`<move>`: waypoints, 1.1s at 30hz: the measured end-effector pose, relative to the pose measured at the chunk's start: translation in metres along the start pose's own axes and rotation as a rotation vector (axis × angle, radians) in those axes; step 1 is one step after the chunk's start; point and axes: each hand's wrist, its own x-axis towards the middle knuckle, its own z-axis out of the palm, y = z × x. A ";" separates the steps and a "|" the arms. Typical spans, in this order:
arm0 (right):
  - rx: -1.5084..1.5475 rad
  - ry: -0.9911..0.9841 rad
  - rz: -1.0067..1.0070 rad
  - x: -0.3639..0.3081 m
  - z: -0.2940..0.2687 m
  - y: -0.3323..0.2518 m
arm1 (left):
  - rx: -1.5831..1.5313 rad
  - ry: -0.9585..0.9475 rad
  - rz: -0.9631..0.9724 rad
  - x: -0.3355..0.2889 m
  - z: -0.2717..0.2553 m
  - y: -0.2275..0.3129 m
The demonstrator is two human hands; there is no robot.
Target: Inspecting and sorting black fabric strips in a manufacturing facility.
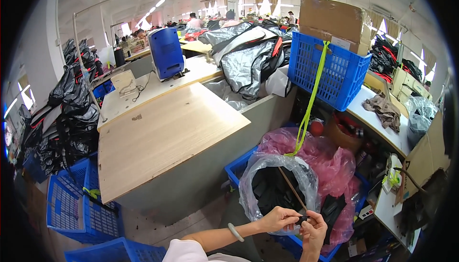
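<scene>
My left hand, with a pale bangle on its wrist, reaches in from the lower left. Its fingertips pinch a small black piece, whose kind is too small to make out. My right hand grips the same piece from the other side, fingers curled and thumb close. Just beyond the hands, a clear plastic bag stands with its mouth wide, full of black pieces. A thin brown strip slants across the bag toward my fingers; whether it joins the black piece is hidden.
A blue crate holds the bags, including a pink plastic bag. A yellow-green strap hangs from an upper blue crate. To the left stand a wooden tabletop and more blue crates. Silver-black fabric is heaped behind.
</scene>
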 end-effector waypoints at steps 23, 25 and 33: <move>-0.109 0.062 -0.157 0.021 -0.003 0.031 | -0.114 0.162 -0.268 0.014 0.010 -0.037; -0.370 0.113 -0.301 0.025 -0.003 0.029 | -0.249 0.274 -0.228 0.016 0.009 -0.038; -0.492 0.316 -0.350 0.033 -0.018 0.029 | -0.510 0.296 -0.185 0.025 0.035 -0.034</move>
